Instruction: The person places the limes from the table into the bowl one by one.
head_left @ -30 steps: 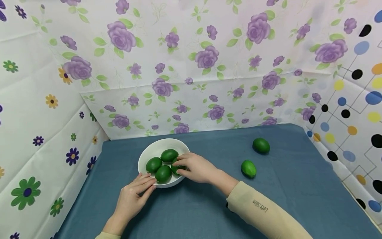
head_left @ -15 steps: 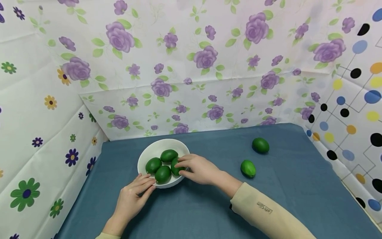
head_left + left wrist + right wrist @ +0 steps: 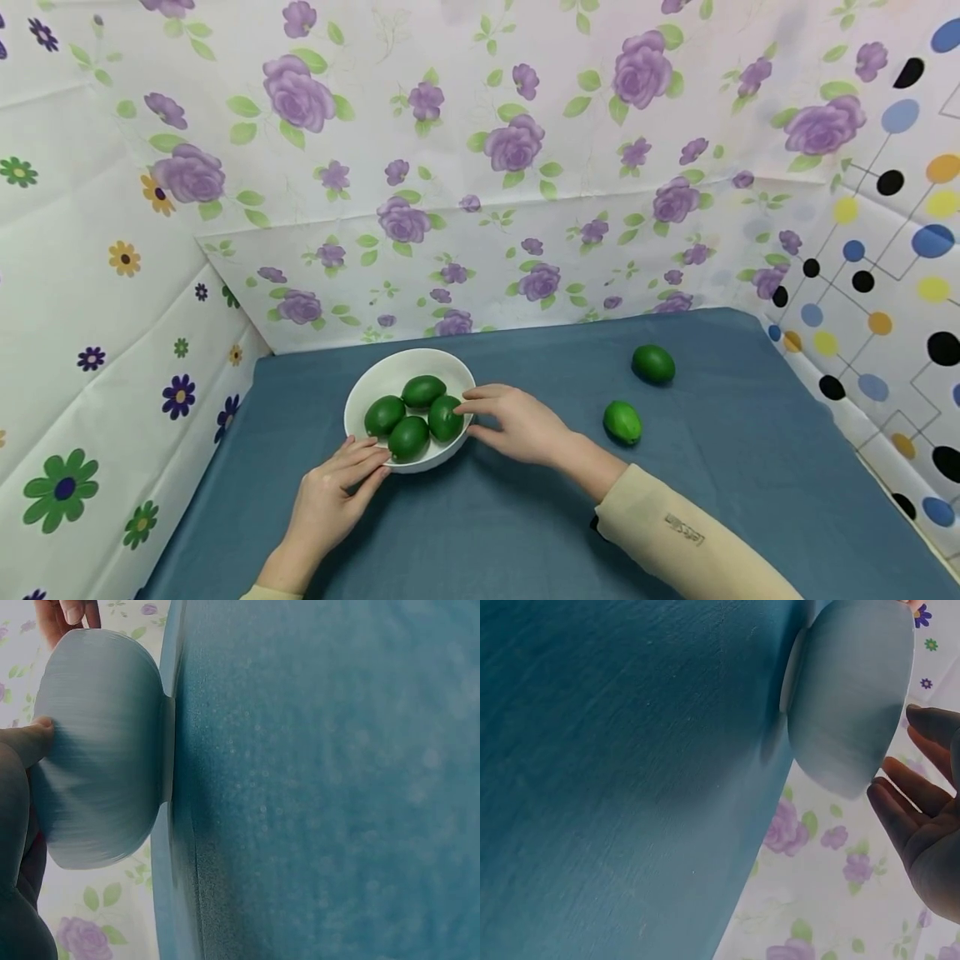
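Observation:
A white bowl (image 3: 397, 372) stands on the blue cloth at centre left, with several green limes (image 3: 408, 439) inside. My left hand (image 3: 332, 492) pinches its near left rim; in the left wrist view the thumb (image 3: 34, 740) presses the outer wall of the bowl (image 3: 105, 750). Over the right rim hovers my right hand (image 3: 519, 423), fingers loosely spread beside the rightmost lime (image 3: 446, 419) and holding nothing. In the right wrist view that hand (image 3: 930, 817) has its fingers apart, close to the rim of the bowl (image 3: 847, 697).
Two more limes lie on the cloth to the right: a darker lime (image 3: 654, 365) further back and a brighter lime (image 3: 622, 422) nearer. Behind the blue cloth (image 3: 517, 517) rises a flowered sheet (image 3: 465, 150), with patterned sheets on both sides.
My right hand has let go of the rightmost lime and drawn back a little to the right, over the rim. That lime now shows more fully. My left hand stays on the bowl.

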The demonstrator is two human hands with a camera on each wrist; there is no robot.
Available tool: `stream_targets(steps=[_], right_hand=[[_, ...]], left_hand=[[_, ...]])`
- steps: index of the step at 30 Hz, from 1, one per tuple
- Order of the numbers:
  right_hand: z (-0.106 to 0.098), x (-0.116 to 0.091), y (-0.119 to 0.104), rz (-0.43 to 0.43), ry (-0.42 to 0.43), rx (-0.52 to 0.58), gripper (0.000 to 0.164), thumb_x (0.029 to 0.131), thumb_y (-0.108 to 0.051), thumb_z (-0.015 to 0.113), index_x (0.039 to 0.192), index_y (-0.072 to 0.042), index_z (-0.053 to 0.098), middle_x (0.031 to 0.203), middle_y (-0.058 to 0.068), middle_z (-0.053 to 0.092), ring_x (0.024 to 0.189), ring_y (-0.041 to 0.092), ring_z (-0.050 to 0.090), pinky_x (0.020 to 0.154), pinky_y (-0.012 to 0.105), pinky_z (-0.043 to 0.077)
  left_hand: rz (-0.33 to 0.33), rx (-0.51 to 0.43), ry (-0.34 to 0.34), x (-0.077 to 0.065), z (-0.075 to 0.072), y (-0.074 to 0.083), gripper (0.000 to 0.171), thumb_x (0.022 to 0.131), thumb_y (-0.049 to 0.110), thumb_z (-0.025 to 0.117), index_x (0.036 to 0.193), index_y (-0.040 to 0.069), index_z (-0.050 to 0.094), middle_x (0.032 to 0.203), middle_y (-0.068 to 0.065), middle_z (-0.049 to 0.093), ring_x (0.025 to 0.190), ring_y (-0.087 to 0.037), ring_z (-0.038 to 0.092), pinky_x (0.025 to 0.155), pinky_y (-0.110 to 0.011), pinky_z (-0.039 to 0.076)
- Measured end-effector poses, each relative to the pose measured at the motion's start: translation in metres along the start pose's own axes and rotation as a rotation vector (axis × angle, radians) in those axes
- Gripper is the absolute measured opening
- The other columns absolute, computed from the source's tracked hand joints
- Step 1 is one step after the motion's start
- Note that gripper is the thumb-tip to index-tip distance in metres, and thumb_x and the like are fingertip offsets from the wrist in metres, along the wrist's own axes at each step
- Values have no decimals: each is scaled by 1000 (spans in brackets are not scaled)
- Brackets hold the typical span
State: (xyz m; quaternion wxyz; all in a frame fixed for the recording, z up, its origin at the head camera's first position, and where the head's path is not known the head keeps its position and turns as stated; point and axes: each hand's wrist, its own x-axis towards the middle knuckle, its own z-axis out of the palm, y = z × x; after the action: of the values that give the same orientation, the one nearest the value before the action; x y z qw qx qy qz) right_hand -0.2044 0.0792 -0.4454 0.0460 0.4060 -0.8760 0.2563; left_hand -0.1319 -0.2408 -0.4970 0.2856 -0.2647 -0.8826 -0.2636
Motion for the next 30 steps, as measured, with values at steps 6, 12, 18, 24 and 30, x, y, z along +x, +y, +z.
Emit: stream_targets(steps=[6,12,18,24,30], right_hand=[[-2,-9,7,43,29,22,36,96,-27,70,132,-24,67,141,4,57,133,18,50,106,40,50],[-4,-23,17,112,25,8,36,96,-30,70,132,-25,66,143,4,55,135,19,47,109,42,47],[-4,-39,28,170,28,-3,35,95,-30,71,130,-29,67,143,3,56,136,20,46,111,43,45],[-8,-54,34,195,23,-13,35,95,-30,71,130,-30,67,142,4,56,135,21,47,110,44,46],[-12,-64,41,213,48,-27,35,94,-29,72,128,-28,68,141,5,57,135,23,48,109,47,46]], left_hand=[[8,-4,6,0,0,1,26,82,16,83,107,14,80,108,4,74,110,-22,68,113,-34,41],[-8,2,-2,-1,1,1,25,83,18,83,107,14,80,108,5,74,111,-21,67,114,-30,39],[3,-3,6,0,1,1,25,82,16,84,107,13,80,108,4,74,110,-22,68,113,-35,41],[12,0,14,0,0,1,25,82,15,84,107,13,80,108,3,75,110,-22,68,112,-36,43],[10,0,15,0,0,2,25,82,15,83,107,13,80,108,2,75,111,-22,67,110,-42,45]])
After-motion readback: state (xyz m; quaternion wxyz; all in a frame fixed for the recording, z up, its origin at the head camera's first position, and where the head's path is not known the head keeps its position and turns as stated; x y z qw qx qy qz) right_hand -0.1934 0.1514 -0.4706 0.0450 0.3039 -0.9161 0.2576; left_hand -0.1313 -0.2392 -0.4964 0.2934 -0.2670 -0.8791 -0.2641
